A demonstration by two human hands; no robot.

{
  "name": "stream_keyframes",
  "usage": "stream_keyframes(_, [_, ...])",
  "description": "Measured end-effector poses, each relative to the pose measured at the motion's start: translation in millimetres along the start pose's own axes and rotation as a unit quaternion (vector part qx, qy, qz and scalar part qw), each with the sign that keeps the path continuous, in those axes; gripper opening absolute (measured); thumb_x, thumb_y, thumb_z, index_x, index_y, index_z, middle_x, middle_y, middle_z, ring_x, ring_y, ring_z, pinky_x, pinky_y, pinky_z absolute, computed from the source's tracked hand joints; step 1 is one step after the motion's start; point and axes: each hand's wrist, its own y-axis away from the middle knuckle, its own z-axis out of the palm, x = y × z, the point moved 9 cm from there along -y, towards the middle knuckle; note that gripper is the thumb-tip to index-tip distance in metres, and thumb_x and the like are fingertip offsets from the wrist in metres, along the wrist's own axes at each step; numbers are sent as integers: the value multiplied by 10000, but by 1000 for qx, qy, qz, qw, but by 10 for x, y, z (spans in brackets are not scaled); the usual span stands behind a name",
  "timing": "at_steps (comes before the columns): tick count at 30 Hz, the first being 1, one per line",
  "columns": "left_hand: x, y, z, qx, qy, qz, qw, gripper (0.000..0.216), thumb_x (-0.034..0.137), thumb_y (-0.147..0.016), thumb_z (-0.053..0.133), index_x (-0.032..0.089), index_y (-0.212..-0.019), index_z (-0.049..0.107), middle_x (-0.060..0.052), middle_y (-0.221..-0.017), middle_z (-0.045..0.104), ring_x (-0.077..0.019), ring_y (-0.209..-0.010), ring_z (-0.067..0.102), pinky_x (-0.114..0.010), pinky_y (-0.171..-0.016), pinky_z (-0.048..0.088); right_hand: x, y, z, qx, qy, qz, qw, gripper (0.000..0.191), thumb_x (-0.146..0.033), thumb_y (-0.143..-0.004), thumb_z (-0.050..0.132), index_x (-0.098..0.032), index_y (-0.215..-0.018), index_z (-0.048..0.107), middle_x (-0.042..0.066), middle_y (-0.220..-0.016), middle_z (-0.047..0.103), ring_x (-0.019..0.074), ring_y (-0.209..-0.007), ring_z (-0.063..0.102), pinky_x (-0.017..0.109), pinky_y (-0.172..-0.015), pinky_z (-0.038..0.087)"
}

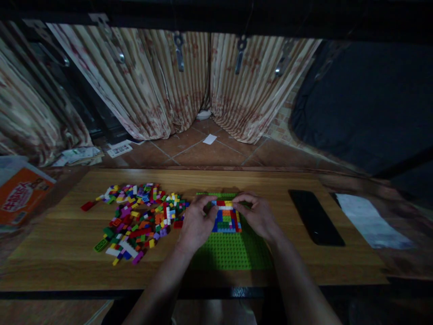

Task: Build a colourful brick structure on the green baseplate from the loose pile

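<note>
A multicoloured toy brick build (225, 217), roughly square, sits on a green studded baseplate (233, 255). My left hand (198, 221) is closed at the build's far left corner, thumb and fingers curled against its edge. At the far right corner my right hand (255, 214) pinches with thumb and index finger, beside a yellow brick (229, 204) in the far row. White and red bricks also show in that row between the hands. My fingers hide both ends of the row, so exact contact there is unclear.
Left on the wooden table (267, 183) lies a spread pile of loose bricks (135, 221). A black flat tray-like object (316, 219) lies to the right, with a paper sheet (372, 221) beyond it. An orange-labelled bag (22, 196) stands at far left. Striped curtains (169, 85) hang behind.
</note>
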Motion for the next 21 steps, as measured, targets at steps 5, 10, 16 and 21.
stream_keyframes(5, [146, 70, 49, -5, -110, 69, 992, 269, 227, -853, 561, 232, -1095, 678, -59, -1201, 599, -185, -1081, 602, -367, -984, 488, 25, -3, 7, 15, -2, 38, 999, 150, -344, -729, 637, -213, -745, 710, 21, -819, 698, 193, -802, 620, 333, -799, 434])
stream_keyframes(10, [275, 165, 111, 2, -204, 144, 968, 311, 265, -869, 561, 256, -1167, 649, -63, -1288, 548, -201, -1123, 590, -366, -990, 502, 115, -28, 28, 13, -46, 57, 997, 162, -347, -685, 665, -212, -759, 716, 18, -801, 708, 190, -779, 624, 334, -784, 444])
stream_keyframes(16, [294, 217, 168, 3, -276, 168, 946, 380, 320, -908, 503, 281, -1278, 575, -80, -1375, 459, -236, -1184, 542, -408, -1006, 488, 212, -48, -78, 61, -128, 80, 987, 261, -423, -698, 641, -186, -783, 710, 42, -790, 724, 195, -762, 642, 327, -742, 468])
stream_keyframes(21, [319, 243, 235, -8, -316, 173, 933, 413, 361, -926, 458, 272, -1322, 536, -104, -1384, 439, -276, -1238, 486, -455, -1018, 461, 206, -52, -51, 49, -97, 79, 991, 263, -415, -699, 640, -187, -807, 712, 47, -818, 731, 195, -786, 649, 326, -752, 479])
